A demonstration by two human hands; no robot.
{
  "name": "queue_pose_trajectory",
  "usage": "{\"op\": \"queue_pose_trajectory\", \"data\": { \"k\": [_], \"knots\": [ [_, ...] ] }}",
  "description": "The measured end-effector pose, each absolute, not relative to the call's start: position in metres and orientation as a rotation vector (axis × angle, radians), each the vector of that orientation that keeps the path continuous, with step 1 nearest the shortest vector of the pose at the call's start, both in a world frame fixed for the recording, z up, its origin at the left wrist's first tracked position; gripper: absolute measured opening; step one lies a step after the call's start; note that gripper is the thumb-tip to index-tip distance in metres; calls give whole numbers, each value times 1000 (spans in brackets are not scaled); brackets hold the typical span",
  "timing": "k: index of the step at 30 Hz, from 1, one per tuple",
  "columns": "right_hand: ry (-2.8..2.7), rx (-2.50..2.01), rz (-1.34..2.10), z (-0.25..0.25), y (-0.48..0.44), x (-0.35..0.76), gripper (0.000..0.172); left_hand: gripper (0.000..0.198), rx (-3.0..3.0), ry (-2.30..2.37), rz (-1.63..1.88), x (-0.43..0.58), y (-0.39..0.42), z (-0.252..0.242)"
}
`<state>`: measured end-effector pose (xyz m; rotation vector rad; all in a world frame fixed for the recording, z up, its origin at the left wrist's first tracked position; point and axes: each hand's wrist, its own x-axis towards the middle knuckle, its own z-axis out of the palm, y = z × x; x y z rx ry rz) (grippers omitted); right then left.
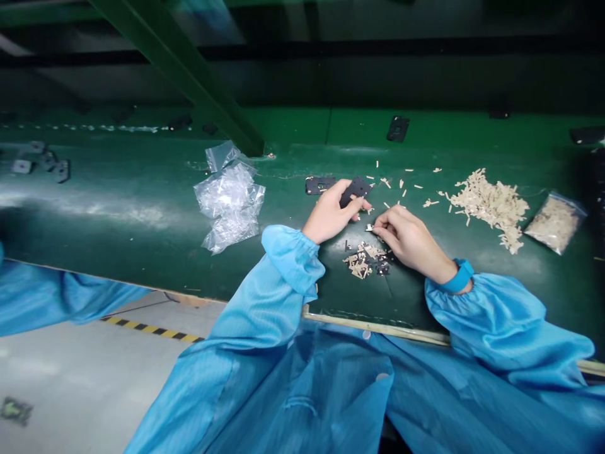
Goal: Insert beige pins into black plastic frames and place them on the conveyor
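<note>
Over green mat [142, 208], black frame [355, 191] gripped in left hand [329, 211], long axis slanting right; right hand [406, 236] pinching chip [368, 227].

1. Bright, even light from above fills the scene, leaving a pale glare streak across the left of the green tabletop [94, 211].
2. The clear plastic bag [230, 205] shows small white highlights.
3. Shadows stay soft, and the area behind the green beam [179, 69] is dim.
4. The right hand [409, 239] looks fairly sharp, while wide-angle distortion stretches the frame's edges.
</note>
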<state>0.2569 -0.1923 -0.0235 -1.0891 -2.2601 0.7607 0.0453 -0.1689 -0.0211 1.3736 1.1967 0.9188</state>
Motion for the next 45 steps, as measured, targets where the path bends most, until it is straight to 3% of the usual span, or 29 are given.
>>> {"op": "queue_pose_trajectory", "data": {
  "k": [8, 16, 30, 45],
  "knots": [
    [-2115, -1017, 682, -22, -191, 260, 6, 26, 1578, 1239, 824, 49, -175, -13],
    [-1473, -1202, 1452, -26, -191, 248, 20, 30, 1262, 1211, 939, 58, -178, -12],
    [-1283, -1235, 1443, -25, -191, 244, 5, 26, 1555, 1474, 1005, 62, -185, -26],
    [-1288, -1266, 1322, -29, -192, 238, 18, 23, 1837, 1609, 970, 68, -195, -15]
  ]
}}
